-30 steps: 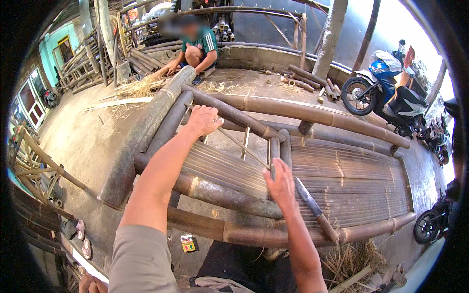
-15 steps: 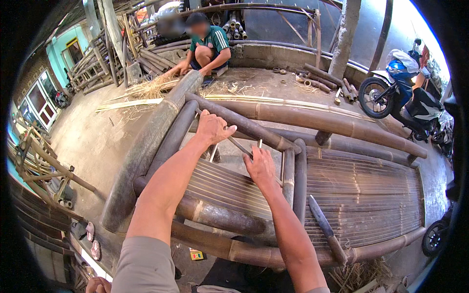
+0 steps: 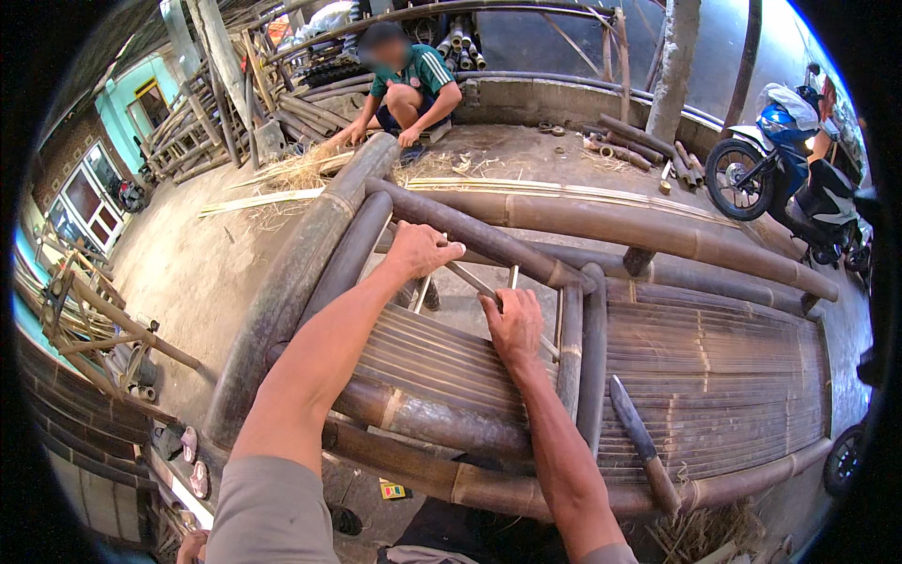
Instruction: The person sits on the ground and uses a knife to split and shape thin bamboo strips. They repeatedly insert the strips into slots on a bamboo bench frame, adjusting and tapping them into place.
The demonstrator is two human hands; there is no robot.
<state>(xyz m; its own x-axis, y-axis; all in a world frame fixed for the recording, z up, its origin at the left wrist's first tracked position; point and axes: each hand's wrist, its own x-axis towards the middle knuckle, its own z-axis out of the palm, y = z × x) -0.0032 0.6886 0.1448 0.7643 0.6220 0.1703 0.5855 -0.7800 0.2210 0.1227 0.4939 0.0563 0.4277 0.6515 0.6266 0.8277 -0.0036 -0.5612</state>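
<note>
Both my hands are on a thin bamboo strip that lies slantwise across an open bamboo frame. My left hand grips its far-left part, close under the dark back rail. Farther right and nearer to me, my right hand is closed round the same strip, its thumb along the left side. Thin upright pegs show beside both hands. Below the strip lies a panel of narrow bamboo slats. A large knife with a wooden handle rests on the wider slatted surface at right, its handle over the front rail.
Thick bamboo poles, including a front rail and a left pole, surround my arms. Beyond the bench, a person in a green shirt squats by bamboo shavings. A blue motorbike stands far right; sandals lie at left.
The whole view has shifted slightly, moving the scene to the right. My hands keep their hold on the strip with little change. The squatting person's hands have moved apart.
</note>
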